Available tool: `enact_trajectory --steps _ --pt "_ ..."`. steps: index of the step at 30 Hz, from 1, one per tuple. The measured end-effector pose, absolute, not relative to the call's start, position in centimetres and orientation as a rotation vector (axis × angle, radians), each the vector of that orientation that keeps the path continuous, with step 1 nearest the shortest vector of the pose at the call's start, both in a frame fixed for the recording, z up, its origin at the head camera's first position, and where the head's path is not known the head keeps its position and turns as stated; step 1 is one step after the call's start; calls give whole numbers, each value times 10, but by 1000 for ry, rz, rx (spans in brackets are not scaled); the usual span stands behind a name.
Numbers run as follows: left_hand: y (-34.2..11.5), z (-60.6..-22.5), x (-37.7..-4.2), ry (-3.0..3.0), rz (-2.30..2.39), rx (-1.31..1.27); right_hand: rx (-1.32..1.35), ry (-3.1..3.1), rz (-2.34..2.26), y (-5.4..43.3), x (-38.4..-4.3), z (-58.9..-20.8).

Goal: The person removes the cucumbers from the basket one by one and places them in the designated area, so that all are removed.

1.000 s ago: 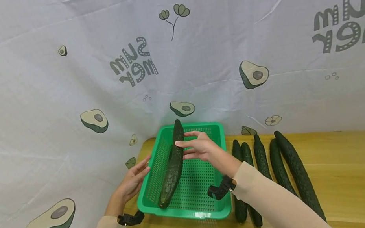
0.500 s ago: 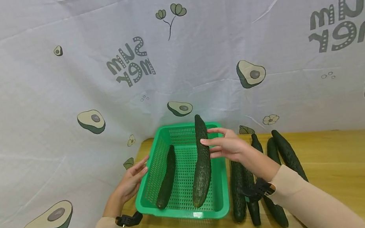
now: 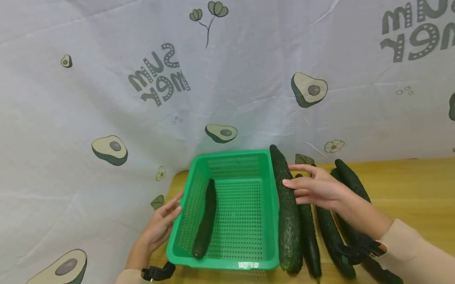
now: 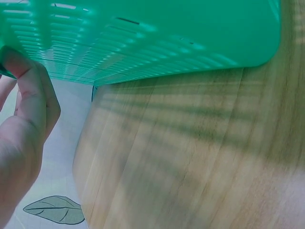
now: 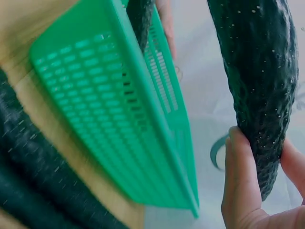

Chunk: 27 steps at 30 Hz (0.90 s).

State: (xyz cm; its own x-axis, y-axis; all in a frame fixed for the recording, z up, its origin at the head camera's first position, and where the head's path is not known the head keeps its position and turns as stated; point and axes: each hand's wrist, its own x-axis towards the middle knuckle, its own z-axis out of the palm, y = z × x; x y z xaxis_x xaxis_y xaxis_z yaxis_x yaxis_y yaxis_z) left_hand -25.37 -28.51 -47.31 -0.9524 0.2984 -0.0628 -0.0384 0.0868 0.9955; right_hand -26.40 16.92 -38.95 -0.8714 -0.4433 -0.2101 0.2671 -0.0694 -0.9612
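Observation:
My right hand (image 3: 320,189) pinches a long dark green cucumber (image 3: 288,231) between thumb and fingers. The cucumber stands along the outside of the right wall of a green plastic basket (image 3: 224,262), overlapping other cucumbers in the head view. In the right wrist view this bumpy cucumber (image 5: 262,62) is raised above the basket rim level. My left hand (image 3: 160,227) holds the basket's left rim, its fingers (image 4: 33,90) bent at the edge in the left wrist view. One smaller cucumber (image 3: 206,225) lies inside, along the left wall.
Several more cucumbers lie on the wooden table (image 3: 434,208) to the basket's right, among them a thin one (image 3: 312,248) and one farther right (image 3: 352,182), partly under my right arm. A white printed cloth (image 3: 241,60) hangs right behind the basket.
My right hand has carried the large cucumber rightward, out from over the basket to beyond its right wall. The smaller cucumber inside came into full view. My left hand keeps its place on the rim.

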Motion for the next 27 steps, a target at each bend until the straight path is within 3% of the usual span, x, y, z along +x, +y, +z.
enact_trajectory --steps 13,27 --pt "-287 -475 -254 2081 1988 297 -220 1578 -2123 256 -255 -418" --pt "-284 -473 -253 2070 1979 270 -171 1837 -1907 331 -258 -434"
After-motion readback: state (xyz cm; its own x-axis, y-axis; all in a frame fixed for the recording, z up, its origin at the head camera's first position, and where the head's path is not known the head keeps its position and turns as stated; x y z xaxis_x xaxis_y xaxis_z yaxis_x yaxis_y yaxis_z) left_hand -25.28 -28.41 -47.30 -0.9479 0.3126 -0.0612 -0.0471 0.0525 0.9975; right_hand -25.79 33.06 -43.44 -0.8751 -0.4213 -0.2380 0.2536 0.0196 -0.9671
